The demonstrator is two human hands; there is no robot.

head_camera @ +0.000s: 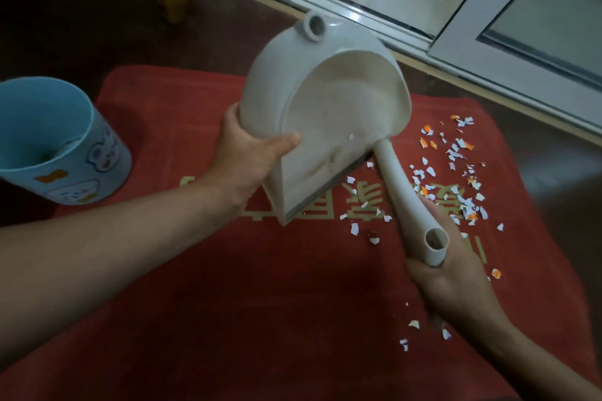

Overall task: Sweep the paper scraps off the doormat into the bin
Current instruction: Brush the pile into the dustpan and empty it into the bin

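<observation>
While the left hand [250, 153] clasps the dustpan [322, 120] by its side wall, thumb laid across the inner face, the pan hangs tilted above the doormat [228, 286], its flat lip pointing down toward the mat's middle and one small scrap stuck inside. It looks like thin moulded plastic, light and stiff, easy to hold one-handed at the wall, though the smooth surface could slip in a loose grasp. The right hand [452, 270] is wrapped around a pale hollow handle [404, 198] whose far end disappears behind the pan; whether a brush head sits there I cannot tell, since the pan hides it. Held near its open end, that handle should give a long, easy stroke. Beyond the hands, the paper scraps [452, 172] lie scattered over the mat's right half, thickest near the right edge toward the far corner, with a few strays near the right forearm at the near side. They are tiny, feather-light and flat, so I would expect them to flutter or cling to the pile rather than roll; short, low strokes toward the lip seem wise. Off the mat's left edge stands the blue bin [62, 143], open and well apart from the scraps.
</observation>
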